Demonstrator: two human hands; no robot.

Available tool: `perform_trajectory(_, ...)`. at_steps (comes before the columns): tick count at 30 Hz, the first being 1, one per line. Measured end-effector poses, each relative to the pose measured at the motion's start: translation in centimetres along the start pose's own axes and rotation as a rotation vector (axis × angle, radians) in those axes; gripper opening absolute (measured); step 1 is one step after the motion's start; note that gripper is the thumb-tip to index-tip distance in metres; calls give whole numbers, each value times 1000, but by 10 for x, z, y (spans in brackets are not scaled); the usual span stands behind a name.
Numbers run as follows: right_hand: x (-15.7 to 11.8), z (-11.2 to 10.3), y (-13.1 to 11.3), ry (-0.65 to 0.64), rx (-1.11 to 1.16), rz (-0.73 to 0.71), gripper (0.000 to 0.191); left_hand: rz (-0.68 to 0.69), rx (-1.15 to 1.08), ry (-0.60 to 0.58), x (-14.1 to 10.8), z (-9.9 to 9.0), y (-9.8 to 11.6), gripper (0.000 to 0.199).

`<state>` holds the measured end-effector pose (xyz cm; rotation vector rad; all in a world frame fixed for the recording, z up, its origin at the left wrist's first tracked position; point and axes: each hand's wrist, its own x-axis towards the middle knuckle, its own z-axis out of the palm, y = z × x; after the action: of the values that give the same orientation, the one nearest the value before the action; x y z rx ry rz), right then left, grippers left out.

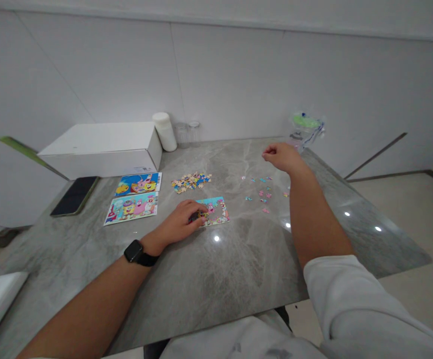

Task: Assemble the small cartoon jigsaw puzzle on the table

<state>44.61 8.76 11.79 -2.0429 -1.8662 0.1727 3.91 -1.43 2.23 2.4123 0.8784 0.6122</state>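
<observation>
A partly assembled jigsaw puzzle (219, 211) lies on the grey table, its border joined and gaps showing inside. My left hand (183, 219), with a black watch on the wrist, rests over the puzzle's left side, fingers apart and slightly curled; what lies under them is hidden. My right hand (281, 155) is raised above the far right of the table, fingers pinched together. Whatever it may hold is too small to make out. Below and left of it, loose puzzle pieces (261, 193) are scattered. A heap of mixed pieces (191, 182) lies behind the puzzle.
Two cartoon picture cards (132, 208) lie at left, beside a dark phone (75, 196). Behind stand a white box (100, 149), a white bottle (165, 132) and clear glasses (194, 133). A clear plastic bag (306, 130) sits at the far right edge.
</observation>
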Motion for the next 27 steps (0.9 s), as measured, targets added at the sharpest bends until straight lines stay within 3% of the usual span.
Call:
perform_trajectory(8,7,6,20,-80,-114,37,14,-47,-48,48,-1,2,-6,35)
perform_trajectory(18,21,42,47,-327,-403,118,20,-141,36,252,-2,-3,-10,28)
perform_trajectory(23,22,56,50,-451,-421,129,18,-157,45,308,-2,-3,-14,27)
perform_trajectory(27,17,60,51,-406,-342,103,17,-148,43,303,-2,-2,-14,28)
